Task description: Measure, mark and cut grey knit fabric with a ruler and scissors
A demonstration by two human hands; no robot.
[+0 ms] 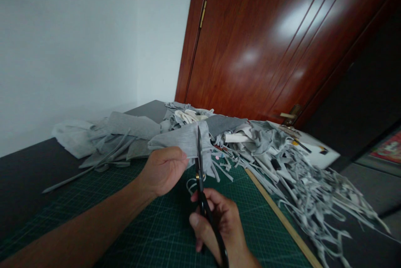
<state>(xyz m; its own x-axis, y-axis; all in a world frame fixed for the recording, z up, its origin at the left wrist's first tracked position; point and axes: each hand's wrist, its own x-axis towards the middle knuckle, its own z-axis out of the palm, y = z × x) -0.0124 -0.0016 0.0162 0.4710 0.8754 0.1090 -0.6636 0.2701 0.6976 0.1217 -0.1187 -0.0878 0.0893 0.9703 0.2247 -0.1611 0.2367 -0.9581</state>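
Note:
My left hand (pixel 166 169) pinches the near edge of a piece of light grey fabric (pixel 175 137), holding it up over the green cutting mat (pixel 150 213). In my right hand (pixel 221 218) is a pair of black-handled scissors (pixel 200 159), pointing away from me. Their blades are parted, and the fabric's right part lies between them. One blade shows on top of the cloth; the other is partly hidden behind it. Thin strips of grey fabric (pixel 224 170) lie on the mat just beyond the blades.
Grey fabric pieces (pixel 134 126) are heaped at the back left. A large tangle of cut strips (pixel 313 201) covers the right side, beside a wooden ruler (pixel 278 213). A white board (pixel 322 157) lies behind it. A white wall and a brown door (pixel 250 51) stand beyond the table.

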